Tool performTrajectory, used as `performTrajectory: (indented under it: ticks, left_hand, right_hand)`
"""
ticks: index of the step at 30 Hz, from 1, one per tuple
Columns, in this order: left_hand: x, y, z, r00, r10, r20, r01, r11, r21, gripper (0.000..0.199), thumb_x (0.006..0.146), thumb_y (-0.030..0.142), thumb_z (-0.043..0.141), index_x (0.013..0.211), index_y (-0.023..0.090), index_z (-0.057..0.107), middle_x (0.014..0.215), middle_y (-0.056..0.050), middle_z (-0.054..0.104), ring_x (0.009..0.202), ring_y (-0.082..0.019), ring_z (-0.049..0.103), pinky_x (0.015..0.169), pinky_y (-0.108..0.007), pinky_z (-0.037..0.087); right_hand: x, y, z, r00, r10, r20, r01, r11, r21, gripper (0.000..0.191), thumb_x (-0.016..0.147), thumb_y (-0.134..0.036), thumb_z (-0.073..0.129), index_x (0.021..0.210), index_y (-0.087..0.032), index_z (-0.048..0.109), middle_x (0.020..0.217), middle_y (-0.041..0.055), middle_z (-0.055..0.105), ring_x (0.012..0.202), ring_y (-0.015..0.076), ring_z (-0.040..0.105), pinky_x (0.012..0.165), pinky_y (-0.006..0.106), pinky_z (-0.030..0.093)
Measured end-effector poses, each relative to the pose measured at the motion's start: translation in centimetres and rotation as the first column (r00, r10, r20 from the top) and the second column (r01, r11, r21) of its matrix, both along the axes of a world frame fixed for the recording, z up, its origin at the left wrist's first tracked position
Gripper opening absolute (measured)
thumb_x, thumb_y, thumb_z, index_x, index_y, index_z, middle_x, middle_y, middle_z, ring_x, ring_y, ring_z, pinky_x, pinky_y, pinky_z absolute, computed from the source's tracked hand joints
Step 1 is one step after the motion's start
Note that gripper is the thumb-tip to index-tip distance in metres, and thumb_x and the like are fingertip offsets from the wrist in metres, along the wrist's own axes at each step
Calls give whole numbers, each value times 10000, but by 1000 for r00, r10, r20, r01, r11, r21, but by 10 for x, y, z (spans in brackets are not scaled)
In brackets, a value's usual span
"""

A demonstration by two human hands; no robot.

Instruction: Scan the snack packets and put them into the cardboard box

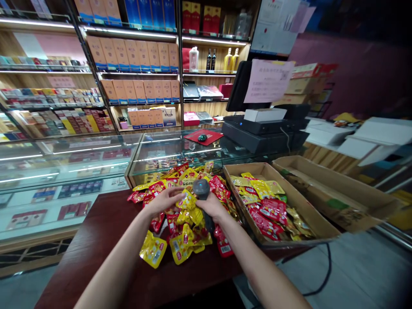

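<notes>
My right hand [211, 207] is wrapped around a dark handheld barcode scanner [201, 189], its rounded head up and its handle pointing down toward me. Beside it, my left hand [165, 200] pinches a small yellow snack packet [186, 200] close to the scanner head. Under and around both hands lies a loose pile of yellow and red foil snack packets [175, 219] on a dark red-brown tabletop [106, 231]. Two yellow packets [153, 249] lie at the pile's near edge. How the left fingertips sit behind the packet is partly hidden.
Right of the pile stands an open cardboard box [254, 231] holding more packets, with a second open box [322, 176] beyond it. A glass display counter [161, 148] borders the far side. A register with a monitor [240, 88] stands behind. A cable [328, 266] hangs at right.
</notes>
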State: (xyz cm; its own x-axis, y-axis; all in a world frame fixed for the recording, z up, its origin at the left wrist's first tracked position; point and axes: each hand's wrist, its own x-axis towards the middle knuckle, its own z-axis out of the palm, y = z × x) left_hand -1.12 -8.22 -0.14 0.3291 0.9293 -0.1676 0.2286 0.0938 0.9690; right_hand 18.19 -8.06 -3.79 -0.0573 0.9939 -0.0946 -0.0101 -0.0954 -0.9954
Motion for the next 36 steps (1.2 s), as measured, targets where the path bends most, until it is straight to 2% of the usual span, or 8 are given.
performTrajectory:
  ticks: [3, 5, 10, 13, 20, 24, 30, 36]
  left_hand:
    - [-2, 16, 10, 965, -195, -175, 194, 981, -28, 344, 597, 416, 758, 831, 173, 692, 733, -3, 665, 667, -145, 591, 556, -202, 447]
    - [1, 23, 11, 943, -232, -239, 238, 971, -6, 300, 543, 373, 792, 742, 173, 690, 656, 15, 652, 670, -144, 587, 584, -197, 438]
    - [10, 23, -1, 995, -27, -99, 18, 996, -88, 304, 534, 345, 795, 734, 161, 659, 658, 14, 647, 600, -117, 571, 539, -197, 427]
    - [15, 20, -9, 998, 66, -21, -69, 984, -163, 319, 507, 315, 812, 732, 154, 653, 643, 8, 645, 568, -113, 570, 520, -200, 431]
    - [14, 31, -14, 984, -99, -151, 74, 984, -165, 357, 492, 389, 816, 743, 152, 726, 663, -24, 687, 588, -136, 608, 512, -203, 455]
    - [8, 41, -12, 995, -75, -68, 59, 976, -211, 423, 445, 391, 838, 772, 149, 725, 716, -41, 707, 647, -167, 646, 542, -225, 493]
    - [-2, 56, -13, 987, 81, 140, -35, 952, -303, 412, 449, 335, 858, 769, 147, 682, 737, -34, 695, 667, -147, 652, 596, -230, 530]
    - [-2, 64, -7, 984, 128, 124, -86, 951, -297, 393, 461, 296, 867, 722, 140, 618, 697, -22, 674, 592, -121, 622, 595, -256, 548]
  right_hand:
    - [0, 1, 10, 992, 85, 90, -98, 984, 147, 332, 553, -92, 647, 868, -185, 696, 815, -13, 710, 769, 181, 628, 777, 301, 478]
    - [1, 1, 16, 989, 91, 118, -113, 974, 197, 326, 550, -86, 657, 858, -186, 696, 831, -15, 708, 798, 181, 627, 815, 308, 475]
    - [13, 0, 18, 997, -50, -58, 50, 999, -9, 188, 581, -133, 680, 759, -185, 652, 715, -22, 658, 669, 150, 603, 693, 314, 541]
    - [16, -3, 18, 961, -54, -271, 17, 990, -138, 200, 566, -122, 707, 735, -184, 621, 682, -30, 618, 616, 122, 580, 623, 295, 566]
    - [9, 2, 38, 949, -5, -316, -28, 994, -101, 150, 594, -116, 678, 711, -177, 606, 781, 18, 681, 780, 163, 652, 639, 269, 568]
    - [12, -1, 47, 964, -31, -263, 20, 999, -42, 144, 600, -139, 686, 718, -176, 612, 819, 25, 689, 758, 161, 656, 636, 268, 560]
    - [7, -43, 33, 988, 1, -153, -17, 994, -104, 146, 623, -227, 705, 730, -193, 610, 768, 21, 675, 703, 191, 667, 493, 262, 538]
    - [-8, -93, 1, 987, 149, -51, -154, 982, -110, 180, 693, -350, 660, 699, -210, 547, 514, -32, 564, 398, 132, 542, 342, 230, 415]
